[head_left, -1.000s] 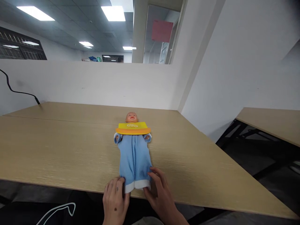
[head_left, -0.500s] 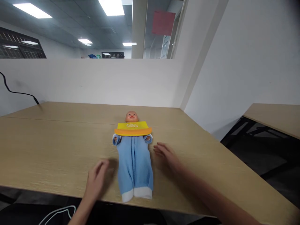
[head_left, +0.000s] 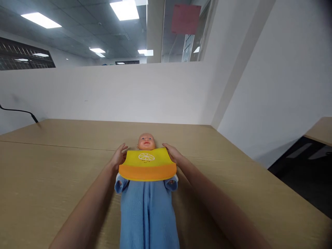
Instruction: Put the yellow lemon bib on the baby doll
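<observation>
A baby doll [head_left: 146,141] lies face up on the table, dressed in a blue outfit [head_left: 147,207] with white trim. Over its chest is a yellow bib [head_left: 158,157] with an orange pocket and a citrus-slice print. My left hand [head_left: 119,155] is open beside the bib's upper left edge, fingers pointing toward the doll's head. At the upper right corner of the bib, my right hand [head_left: 173,153] is open too, with its fingers stretched inward. Whether either hand touches the bib is hard to tell; some fingers are partly hidden.
The wooden table [head_left: 64,173] runs up to a white partition [head_left: 116,93] at the back. A black cable [head_left: 19,110] is at the far left. On the right are a white wall [head_left: 285,76] and another table [head_left: 321,131].
Both hands have moved forward from beside the doll's legs and arms to the sides of the bib near its head. The view has come closer to the doll.
</observation>
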`<state>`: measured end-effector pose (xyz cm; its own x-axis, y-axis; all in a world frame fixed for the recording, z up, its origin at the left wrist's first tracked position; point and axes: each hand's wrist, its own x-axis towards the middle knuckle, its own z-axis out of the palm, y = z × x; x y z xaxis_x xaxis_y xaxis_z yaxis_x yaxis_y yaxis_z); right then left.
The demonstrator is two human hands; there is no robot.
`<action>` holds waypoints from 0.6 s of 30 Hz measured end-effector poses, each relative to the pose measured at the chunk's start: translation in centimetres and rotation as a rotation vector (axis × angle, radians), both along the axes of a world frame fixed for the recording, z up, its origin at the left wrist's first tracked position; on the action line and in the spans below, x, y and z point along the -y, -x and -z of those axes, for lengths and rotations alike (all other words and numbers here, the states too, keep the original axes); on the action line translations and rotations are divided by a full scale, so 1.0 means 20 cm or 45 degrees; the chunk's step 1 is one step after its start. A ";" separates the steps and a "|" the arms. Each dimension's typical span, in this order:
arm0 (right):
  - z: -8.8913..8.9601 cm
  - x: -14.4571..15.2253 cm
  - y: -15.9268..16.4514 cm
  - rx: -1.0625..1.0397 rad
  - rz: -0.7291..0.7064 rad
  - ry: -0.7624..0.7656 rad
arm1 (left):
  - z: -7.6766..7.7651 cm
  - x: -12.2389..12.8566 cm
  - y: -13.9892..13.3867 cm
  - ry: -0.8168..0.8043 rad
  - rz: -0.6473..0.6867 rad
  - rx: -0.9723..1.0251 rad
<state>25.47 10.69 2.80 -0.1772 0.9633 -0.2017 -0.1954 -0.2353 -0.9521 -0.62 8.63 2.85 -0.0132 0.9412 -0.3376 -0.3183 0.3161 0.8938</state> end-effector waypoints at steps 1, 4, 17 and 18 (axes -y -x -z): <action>0.01 -0.04 0.01 -0.001 -0.029 0.032 | 0.00 -0.03 -0.01 0.004 0.044 -0.017; 0.04 -0.12 0.02 -0.027 -0.114 0.124 | -0.01 -0.10 -0.04 -0.025 0.165 -0.003; 0.05 -0.08 0.05 -0.256 -0.229 0.318 | 0.04 -0.16 -0.07 0.019 0.241 0.186; 0.06 -0.07 0.05 -0.257 -0.210 0.299 | 0.04 -0.16 -0.06 0.020 0.254 0.207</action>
